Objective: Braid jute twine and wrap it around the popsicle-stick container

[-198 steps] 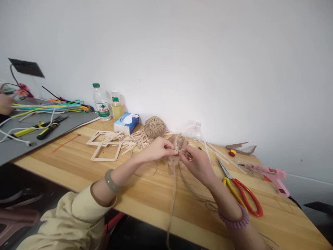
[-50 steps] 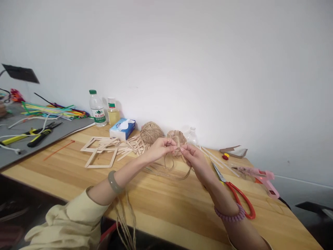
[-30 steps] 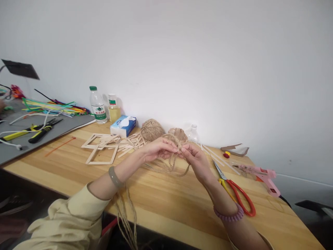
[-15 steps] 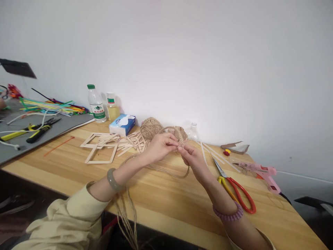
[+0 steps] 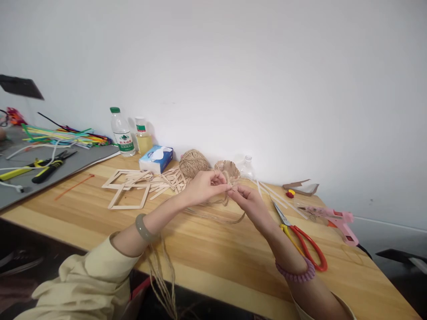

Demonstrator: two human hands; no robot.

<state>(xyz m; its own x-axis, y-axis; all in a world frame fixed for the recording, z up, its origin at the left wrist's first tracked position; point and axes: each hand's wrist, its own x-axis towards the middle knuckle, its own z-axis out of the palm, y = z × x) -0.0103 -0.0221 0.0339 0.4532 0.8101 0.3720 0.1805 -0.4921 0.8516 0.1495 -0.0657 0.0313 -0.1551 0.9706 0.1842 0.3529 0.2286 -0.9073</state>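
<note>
Brown twine (image 5: 227, 178) sits between the fingertips of the left hand (image 5: 206, 186) and right hand (image 5: 252, 203), both pinched nearly closed on it. Loose strands (image 5: 169, 275) hanging nearer than the fingers, past the table edge (image 5: 216, 288), could snag and tug it free.

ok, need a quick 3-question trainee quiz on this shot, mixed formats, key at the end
1. Multiple choice: what do the left grip and right grip hold between them?
a) pliers
b) twine
c) glue gun

2. True or false: as the camera sees it, the twine ball sits to the right of the tissue pack.

3. Fill in: the scissors have one yellow handle and one ____ handle.

Key: 1. b; 2. true; 3. red
</note>
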